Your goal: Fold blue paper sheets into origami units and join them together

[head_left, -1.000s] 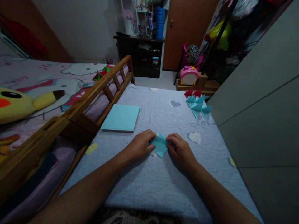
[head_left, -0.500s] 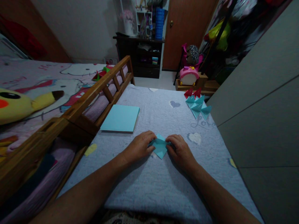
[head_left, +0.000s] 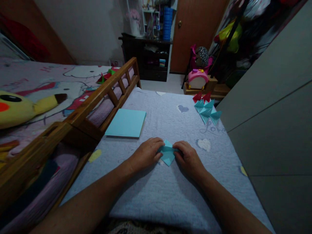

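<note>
Between my hands is a small folded light-blue origami paper (head_left: 168, 155), its lower corner pointing toward me. My left hand (head_left: 150, 152) pinches its left side, thumb below and fingers above. On the right side, my right hand (head_left: 188, 156) grips the paper the same way. The fingertips cover both side corners. A flat stack of light-blue paper sheets (head_left: 126, 123) lies beyond my left hand. At the far right of the bed sit several folded light-blue paper pieces (head_left: 206, 110), with red folded paper pieces (head_left: 201, 97) just behind them.
The bed sheet (head_left: 156, 191) under my hands is pale blue with hearts. A wooden bed rail (head_left: 97, 92) runs along the left, with a yellow plush toy (head_left: 24, 110) beyond it. A grey cabinet (head_left: 273, 130) borders the right side. A dark shelf unit (head_left: 146, 58) stands at the back.
My left hand has shifted very slightly to the right, closer to the middle of the paper. Both hands keep hold of it; the view has barely moved.
</note>
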`<state>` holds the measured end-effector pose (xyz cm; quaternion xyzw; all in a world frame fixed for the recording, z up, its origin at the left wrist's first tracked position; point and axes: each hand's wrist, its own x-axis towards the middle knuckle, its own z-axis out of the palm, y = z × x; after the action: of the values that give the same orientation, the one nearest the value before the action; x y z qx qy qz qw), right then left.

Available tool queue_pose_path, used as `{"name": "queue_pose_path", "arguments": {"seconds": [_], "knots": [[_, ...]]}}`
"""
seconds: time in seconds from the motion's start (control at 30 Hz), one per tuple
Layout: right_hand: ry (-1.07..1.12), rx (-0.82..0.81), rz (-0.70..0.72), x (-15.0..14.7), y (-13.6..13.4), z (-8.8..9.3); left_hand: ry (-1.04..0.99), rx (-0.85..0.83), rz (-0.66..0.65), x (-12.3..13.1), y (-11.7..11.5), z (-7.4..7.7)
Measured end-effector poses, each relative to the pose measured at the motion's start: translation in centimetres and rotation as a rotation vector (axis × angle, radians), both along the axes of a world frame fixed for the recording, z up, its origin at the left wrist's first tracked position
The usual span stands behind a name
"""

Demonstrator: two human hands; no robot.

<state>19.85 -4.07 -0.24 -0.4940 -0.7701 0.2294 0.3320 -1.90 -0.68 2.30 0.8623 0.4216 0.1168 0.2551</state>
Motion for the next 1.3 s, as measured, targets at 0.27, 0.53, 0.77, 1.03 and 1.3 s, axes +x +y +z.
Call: {"name": "queue_pose_path", "arguments": {"seconds": [0.27,0.53,0.77,1.03,1.3], "knots": [[-0.001,-0.015,-0.011,0.1,0.1,-0.4,-0.003,0.007,-0.011,0.0,0.0,0.1],[-0.065,-0.023,-0.018,-0.2,-0.1,-0.6,-0.021,0.001,0.021,0.0,0.2,-0.5],[-0.108,-0.021,-0.039,-0.3,-0.2,-0.4,-0.045,-0.074,0.1,0.0,0.0,-0.4],[-0.144,0.002,-0.027,-0.4,-0.2,-0.2,0.009,-0.072,0.078,0.1,0.2,0.5],[-0.227,0.051,-0.033,-0.2,-0.3,-0.6,0.056,0.019,-0.035,0.0,0.4,-0.2]]}}
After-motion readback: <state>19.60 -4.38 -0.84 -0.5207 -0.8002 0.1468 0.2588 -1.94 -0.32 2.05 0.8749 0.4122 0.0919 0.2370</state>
